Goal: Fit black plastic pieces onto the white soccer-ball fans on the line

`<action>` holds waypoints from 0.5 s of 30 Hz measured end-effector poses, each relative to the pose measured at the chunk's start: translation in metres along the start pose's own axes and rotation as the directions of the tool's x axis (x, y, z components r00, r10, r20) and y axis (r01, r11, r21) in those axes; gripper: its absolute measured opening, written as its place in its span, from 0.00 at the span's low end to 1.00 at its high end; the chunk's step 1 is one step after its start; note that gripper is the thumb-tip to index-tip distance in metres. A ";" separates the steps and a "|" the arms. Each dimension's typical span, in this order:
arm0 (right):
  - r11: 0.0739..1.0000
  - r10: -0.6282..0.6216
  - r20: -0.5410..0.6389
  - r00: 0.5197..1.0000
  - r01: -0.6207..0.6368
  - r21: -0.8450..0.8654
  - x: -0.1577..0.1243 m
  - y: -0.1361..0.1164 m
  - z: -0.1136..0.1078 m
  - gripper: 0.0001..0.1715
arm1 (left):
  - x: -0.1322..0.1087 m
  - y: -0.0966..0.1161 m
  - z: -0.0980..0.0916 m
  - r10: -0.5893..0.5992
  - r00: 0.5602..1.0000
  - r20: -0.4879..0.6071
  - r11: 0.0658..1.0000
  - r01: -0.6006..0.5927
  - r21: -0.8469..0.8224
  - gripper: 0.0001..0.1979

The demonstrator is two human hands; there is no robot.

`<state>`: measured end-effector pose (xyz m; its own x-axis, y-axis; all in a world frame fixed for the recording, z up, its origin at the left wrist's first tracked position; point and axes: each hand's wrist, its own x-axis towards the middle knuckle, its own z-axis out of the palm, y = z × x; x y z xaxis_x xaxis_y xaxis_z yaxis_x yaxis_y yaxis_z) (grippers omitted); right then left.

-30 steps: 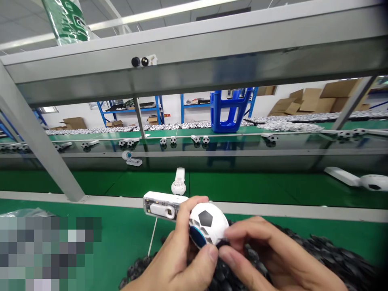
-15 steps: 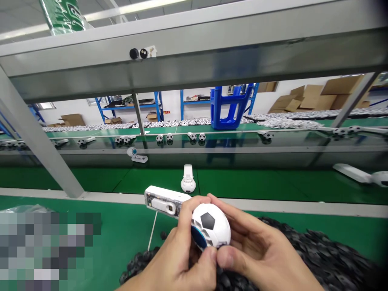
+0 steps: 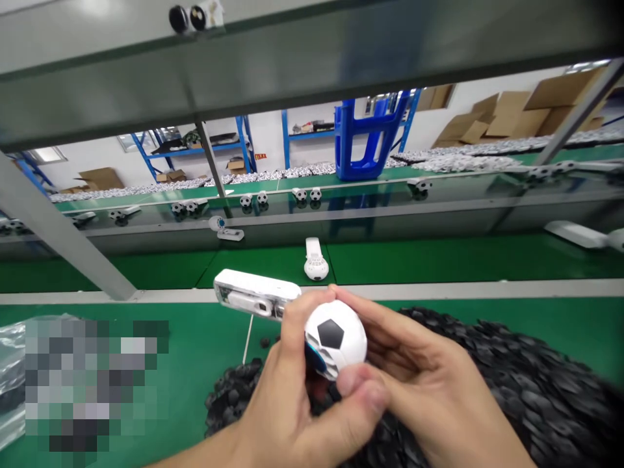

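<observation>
A white device (image 3: 344,338) with a soccer-ball-shaped head and a flat handle is held between both hands. One black pentagon shows on the head, with slots and a blue disc at its lower left. My left hand (image 3: 297,390) grips the device where handle and head meet, its thumb reaching across below the ball. Around the ball's right side curls my right hand (image 3: 419,383), with its thumb at the ball's lower edge. The two thumbs overlap and hide what lies under them. A heap of small flat black pieces (image 3: 526,370) spreads beneath and beside the hands.
Ahead runs a green conveyor belt (image 3: 390,264) carrying a similar white device (image 3: 316,260). More soccer-ball devices (image 3: 301,195) line the far ledge. A grey beam (image 3: 292,71) crosses overhead. A blue stool (image 3: 361,172) stands beyond. Clear plastic (image 3: 12,390) lies at left.
The view has tipped downward, so the background sits higher. My left thumb has slid right, across the right thumb. The device stays in both hands.
</observation>
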<state>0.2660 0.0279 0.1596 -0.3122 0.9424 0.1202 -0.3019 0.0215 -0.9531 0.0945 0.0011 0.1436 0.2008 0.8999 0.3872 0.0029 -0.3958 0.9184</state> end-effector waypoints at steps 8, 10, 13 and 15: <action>0.975 -0.041 0.164 0.986 0.075 -0.207 0.017 -0.013 -0.022 0.33 | 0.010 0.044 -0.025 -0.329 0.921 0.206 0.881 0.378 -0.284 0.33; 0.860 0.001 0.275 0.961 0.139 -0.490 0.017 -0.009 -0.030 0.25 | 0.013 0.060 -0.039 -0.429 0.892 0.144 0.872 0.451 -0.191 0.34; 0.547 0.134 0.392 0.910 0.262 -0.795 0.015 0.010 -0.032 0.11 | 0.019 0.071 -0.055 -0.393 0.915 -0.095 0.918 0.396 0.025 0.31; 0.470 0.180 0.415 0.892 0.293 -0.833 0.012 0.027 -0.028 0.15 | 0.023 0.069 -0.059 -0.271 0.939 -0.210 0.944 0.302 0.134 0.25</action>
<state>0.2797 0.0496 0.1276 -0.7063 0.7061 0.0512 0.5170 0.5639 -0.6440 0.0420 0.0057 0.2206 -0.0182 0.9911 0.1321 0.1950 -0.1261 0.9727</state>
